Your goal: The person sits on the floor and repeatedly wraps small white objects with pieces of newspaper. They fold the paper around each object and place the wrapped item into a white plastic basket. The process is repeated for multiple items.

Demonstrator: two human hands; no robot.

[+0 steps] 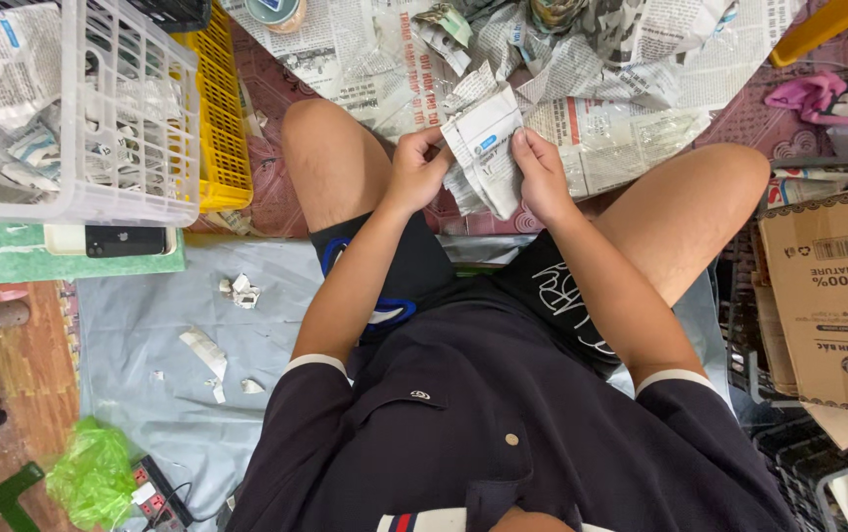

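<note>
Between bare knees, hands (478, 172) — newspaper bundle (486, 150)

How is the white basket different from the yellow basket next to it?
The white basket is see-through with thin bars, while the yellow basket is bright and solid-coloured. The white basket sits in front and looks bigger; the yellow basket is mostly hidden behind it. The white basket holds crumpled newspaper; what is inside the yellow basket cannot be seen. Both are plastic with grid walls, left of the person's left hand.
</note>
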